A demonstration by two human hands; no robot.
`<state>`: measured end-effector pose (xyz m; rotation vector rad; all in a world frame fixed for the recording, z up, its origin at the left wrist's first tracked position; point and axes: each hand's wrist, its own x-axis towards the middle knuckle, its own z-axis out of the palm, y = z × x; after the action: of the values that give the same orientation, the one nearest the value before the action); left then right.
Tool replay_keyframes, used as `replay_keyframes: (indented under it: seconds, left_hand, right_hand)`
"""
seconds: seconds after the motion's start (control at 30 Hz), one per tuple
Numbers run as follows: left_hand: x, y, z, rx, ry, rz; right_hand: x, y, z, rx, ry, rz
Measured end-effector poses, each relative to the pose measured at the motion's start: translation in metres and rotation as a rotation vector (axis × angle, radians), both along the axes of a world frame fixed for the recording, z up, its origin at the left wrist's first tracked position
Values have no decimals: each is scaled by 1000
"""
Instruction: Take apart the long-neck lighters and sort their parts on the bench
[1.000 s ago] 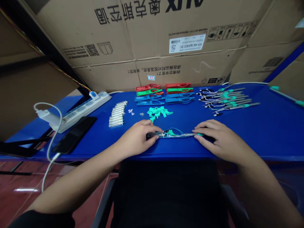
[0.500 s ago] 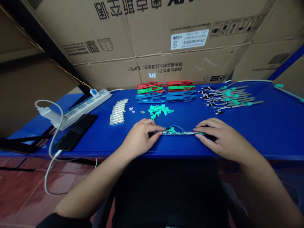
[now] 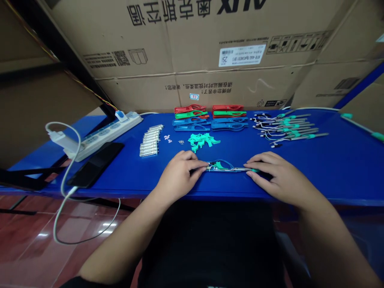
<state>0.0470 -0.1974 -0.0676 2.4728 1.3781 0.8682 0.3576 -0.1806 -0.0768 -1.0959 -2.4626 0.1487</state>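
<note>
In front of me on the blue table lies a blue plastic lighter shell (image 3: 222,170) with a green trigger piece, white wires and a metal rod (image 3: 240,169) laid in it. My left hand (image 3: 183,174) pinches the shell's left end between thumb and fingers, hiding that end. On the right, the thumb and fingers of my right hand (image 3: 274,176) close on the rod beside its green sleeve (image 3: 255,170). Just beyond the shell is a heap of loose green trigger pieces (image 3: 202,141).
Red, green and blue shells (image 3: 192,120) are stacked in two groups at the back. Wired metal rods (image 3: 297,128) lie to the right, silver parts (image 3: 150,141) to the left. A black phone (image 3: 97,165) and white power strip (image 3: 105,136) stand farther left. A large carton (image 3: 186,52) rises behind.
The view has shifted slightly. Both hands keep their places on the shell and rod, with barely any movement of the fingers.
</note>
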Motion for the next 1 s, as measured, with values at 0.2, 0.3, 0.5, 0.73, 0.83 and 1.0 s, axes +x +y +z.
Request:
replay_keyframes:
  seconds: [0.2, 0.3, 0.5, 0.73, 0.83, 1.0]
  left_hand:
    - [-7, 0, 3, 8, -191, 76]
    - [-10, 1, 4, -65, -188, 98]
    - [-12, 4, 5, -203, -158, 91]
    - [-16, 12, 13, -258, -78, -2]
    - [-13, 11, 15, -201, -50, -13]
    - [-3, 6, 9, -120, 77, -6]
  right_hand:
    - [0, -1, -1, -8, 7, -9]
    - [0, 0, -1, -11, 2, -14]
    - [-5, -4, 3, 49, 7, -10]
    - [-61, -3, 23, 33, -35, 149]
    - [-79, 4, 27, -40, -99, 146]
    - [-86, 10, 26, -122, -95, 112]
